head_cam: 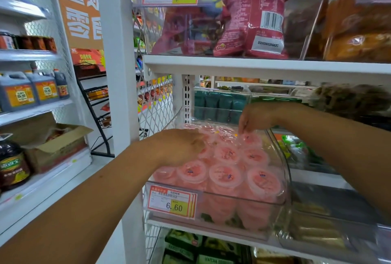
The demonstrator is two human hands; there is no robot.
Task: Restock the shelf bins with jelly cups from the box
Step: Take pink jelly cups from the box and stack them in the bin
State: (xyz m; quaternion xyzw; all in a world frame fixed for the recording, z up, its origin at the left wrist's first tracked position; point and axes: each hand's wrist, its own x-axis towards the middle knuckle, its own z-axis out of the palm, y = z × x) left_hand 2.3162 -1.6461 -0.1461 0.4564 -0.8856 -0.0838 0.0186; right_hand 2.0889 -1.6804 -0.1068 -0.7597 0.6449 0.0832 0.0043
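1. Your left hand [182,147] lies flat on the pink cups [226,176] at the bin's [285,170] left side; fingers spread, gripping nothing
2. Your right hand [257,119] is at the back edge, fingertips pinched on a cup's film top; a real grip, you cannot tell
3. The cups stand upright and fill the bin to the front edge
4. Room is left only at the back, nearest your right hand
5. The shelf [264,66] above hangs low over your hands
6. The box [57,145] sits well apart, left

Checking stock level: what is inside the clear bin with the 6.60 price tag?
The clear bin holds pink jelly cups, stacked to the rim. The left hand covers some at the left; the lowest layer is blurred.
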